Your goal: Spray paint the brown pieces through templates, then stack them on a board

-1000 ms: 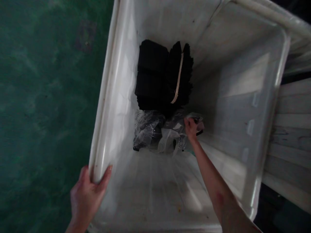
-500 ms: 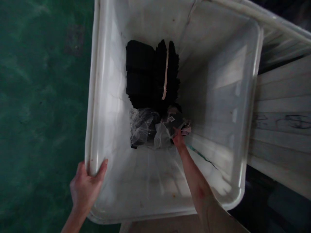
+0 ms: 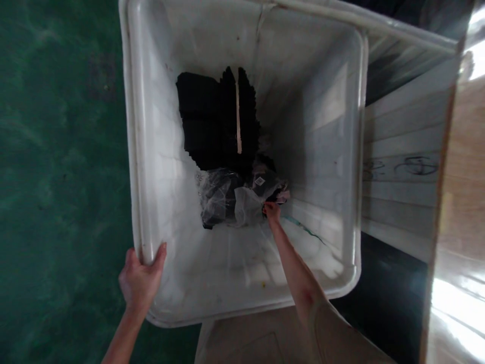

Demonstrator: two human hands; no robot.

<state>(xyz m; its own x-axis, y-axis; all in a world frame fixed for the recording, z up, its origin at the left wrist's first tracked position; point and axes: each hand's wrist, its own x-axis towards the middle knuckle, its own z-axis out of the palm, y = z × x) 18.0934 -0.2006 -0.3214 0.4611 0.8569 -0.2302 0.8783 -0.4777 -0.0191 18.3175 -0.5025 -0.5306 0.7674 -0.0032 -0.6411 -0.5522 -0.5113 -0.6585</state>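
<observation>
My left hand (image 3: 142,275) grips the rim of a deep white plastic bin (image 3: 140,151) at its near left corner, thumb inside and fingers outside. Deep in the bin, my right hand (image 3: 272,211) is pinched closed at the right edge of a clear plastic bag (image 3: 246,205). What its fingertips hold, if anything, is too dark to make out. Dark contents and a small white diamond label show through the plastic. Beyond the bags lies a stack of black pieces (image 3: 200,116), with a tan band (image 3: 238,119) across its right part.
A green strip (image 3: 305,228) lies along the bin's right inner wall. Another white bin (image 3: 401,167) with dark scribbles stands to the right, beside a wooden panel (image 3: 460,202). Green floor (image 3: 60,177) stretches along the left.
The fingers of my right hand have drawn together at the bag's edge. My left hand keeps its grip on the rim. The bin appears further left, and the wooden panel has come into view.
</observation>
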